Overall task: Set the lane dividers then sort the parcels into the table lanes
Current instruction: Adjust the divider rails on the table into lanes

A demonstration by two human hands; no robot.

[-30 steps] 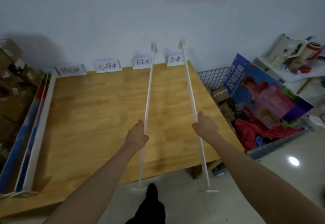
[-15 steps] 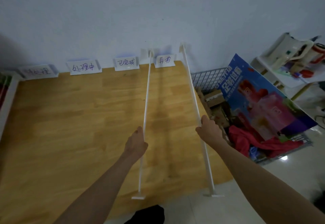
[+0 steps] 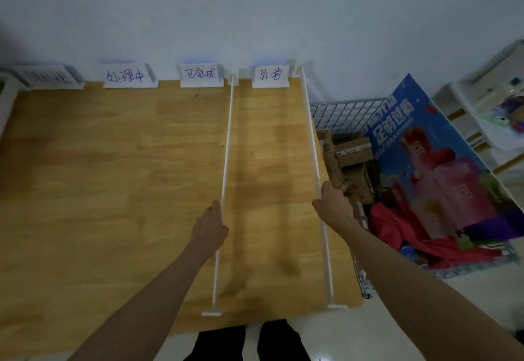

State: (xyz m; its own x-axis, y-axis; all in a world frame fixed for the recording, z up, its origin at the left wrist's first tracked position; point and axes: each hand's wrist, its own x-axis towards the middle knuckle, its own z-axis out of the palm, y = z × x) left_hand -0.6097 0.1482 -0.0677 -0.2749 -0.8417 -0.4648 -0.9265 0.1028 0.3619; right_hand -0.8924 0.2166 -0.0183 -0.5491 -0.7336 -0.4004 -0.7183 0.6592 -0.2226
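Observation:
Two long white lane dividers run front to back on the wooden table (image 3: 99,179). My left hand (image 3: 209,227) grips the left divider (image 3: 226,145) near its middle; that divider ends between the third label card (image 3: 200,75) and the fourth label card (image 3: 270,76). My right hand (image 3: 331,204) grips the right divider (image 3: 310,130), which runs along the table's right edge. Both dividers have small T-shaped feet at the front edge. Parcels, brown cardboard boxes (image 3: 351,153), lie in a wire basket (image 3: 348,111) right of the table.
Four handwritten label cards stand along the wall, among them the second card (image 3: 126,77). The basket also holds a big blue printed box (image 3: 442,167) and red cloth (image 3: 397,227). A white shelf unit (image 3: 493,96) stands at the far right. My legs show below the table's front edge.
Both dividers have come down and forward onto the table, their feet now at the front edge. The view has shifted right; the bin at the left has left the frame.

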